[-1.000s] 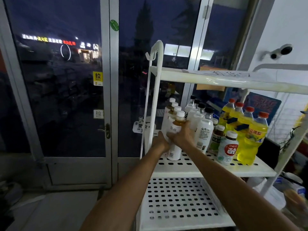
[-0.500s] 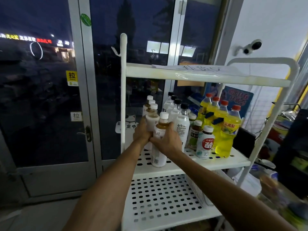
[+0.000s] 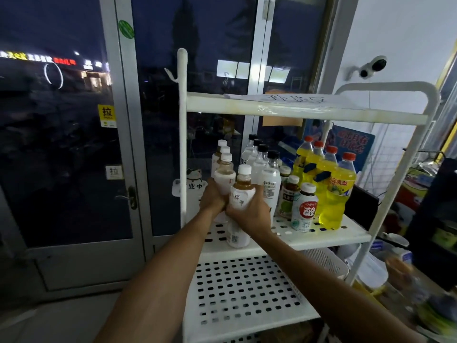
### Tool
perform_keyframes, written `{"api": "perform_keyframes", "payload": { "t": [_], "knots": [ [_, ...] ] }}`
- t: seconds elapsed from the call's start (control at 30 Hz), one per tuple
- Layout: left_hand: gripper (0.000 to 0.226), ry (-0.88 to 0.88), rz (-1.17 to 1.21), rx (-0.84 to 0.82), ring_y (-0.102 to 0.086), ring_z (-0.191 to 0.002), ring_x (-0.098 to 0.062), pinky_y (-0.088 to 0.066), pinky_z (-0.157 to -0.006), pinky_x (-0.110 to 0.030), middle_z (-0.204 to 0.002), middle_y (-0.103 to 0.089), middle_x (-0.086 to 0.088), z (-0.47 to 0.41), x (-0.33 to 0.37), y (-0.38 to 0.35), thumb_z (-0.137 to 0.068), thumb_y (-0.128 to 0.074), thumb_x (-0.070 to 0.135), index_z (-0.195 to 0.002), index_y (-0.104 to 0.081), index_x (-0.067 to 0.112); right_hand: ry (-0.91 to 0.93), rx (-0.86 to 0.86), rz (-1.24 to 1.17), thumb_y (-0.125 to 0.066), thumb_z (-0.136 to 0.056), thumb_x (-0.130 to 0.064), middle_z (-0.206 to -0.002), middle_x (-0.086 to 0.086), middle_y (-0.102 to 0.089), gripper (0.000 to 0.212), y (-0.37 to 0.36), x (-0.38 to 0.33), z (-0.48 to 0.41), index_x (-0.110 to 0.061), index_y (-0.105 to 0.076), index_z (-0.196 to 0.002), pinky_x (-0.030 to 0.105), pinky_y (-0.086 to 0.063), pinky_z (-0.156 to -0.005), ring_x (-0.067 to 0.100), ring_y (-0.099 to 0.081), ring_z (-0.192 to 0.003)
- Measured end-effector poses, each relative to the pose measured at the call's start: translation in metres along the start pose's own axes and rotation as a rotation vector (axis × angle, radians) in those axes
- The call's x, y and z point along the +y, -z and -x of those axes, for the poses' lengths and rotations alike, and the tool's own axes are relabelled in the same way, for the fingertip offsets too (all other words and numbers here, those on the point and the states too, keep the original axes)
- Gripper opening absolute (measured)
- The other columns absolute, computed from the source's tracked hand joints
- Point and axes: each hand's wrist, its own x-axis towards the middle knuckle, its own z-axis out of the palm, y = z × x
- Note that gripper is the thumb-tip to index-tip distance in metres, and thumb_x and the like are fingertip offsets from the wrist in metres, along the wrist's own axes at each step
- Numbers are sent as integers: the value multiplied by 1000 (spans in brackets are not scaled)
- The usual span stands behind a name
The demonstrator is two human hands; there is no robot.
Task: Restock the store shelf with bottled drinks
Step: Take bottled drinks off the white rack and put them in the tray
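Gripping two tea bottles (image 3: 243, 191), left hand (image 3: 212, 198) and right hand (image 3: 249, 214) curl fingers round one each; bottle rows (image 3: 263, 167) beyond the fingers look stocked (lower tier (image 3: 247, 293) probably waits).

Both bare arms stretched fwd and converging, L hand (image 3: 212, 198) curled round back bottle (image 3: 224, 178), R hand (image 3: 249, 215) wrapped round front bottle (image 3: 241, 195), hands touching side by side, backs twd camera
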Motion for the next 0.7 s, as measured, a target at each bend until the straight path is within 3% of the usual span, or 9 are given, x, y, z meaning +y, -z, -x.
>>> {"api": "perform_keyframes", "payload": {
  "t": [0.13,0.3,0.57,0.7],
  "knots": [
    [71,-11,26,-23,-57,-114,-29,-44,-99,-45,-125,-59,-6,8,-6,6,-75,-75,49,-129,-38,20,-95,-21,-35,-87,-63,-26,-101,-3,-56,74,-6,5,6,-18,-40,-120,42,-55,-84,22,-61,-101],
    [87,-30,58,-80,-60,-106,-24,-47,-97,-49,-116,-63,2,7,-14,10,-55,-74,62,-127,-41,26,-70,8,-7,-87,-62,-31,-109,4,-60,78,-2,2,9,-14,-43,-125,40,-53,-84,23,-60,-102],
    [85,-45,192,-50,-58,-116,-27,-45,-101,-45,-124,-60,-1,16,-22,7,-67,-87,27,-134,-36,19,-32,75,89,-85,-57,-40,-105,-4,-62,78,27,19,28,-22,-46,-122,41,-56,-81,18,-62,-97],
    [85,-40,114,-14,-55,-119,-32,-45,-98,-44,-132,-56,-7,19,-23,2,-71,-84,25,-137,-30,15,-58,124,96,-87,-58,-35,-106,-5,-63,73,53,32,39,-23,-48,-118,38,-56,-81,16,-62,-95]
  ]
}}
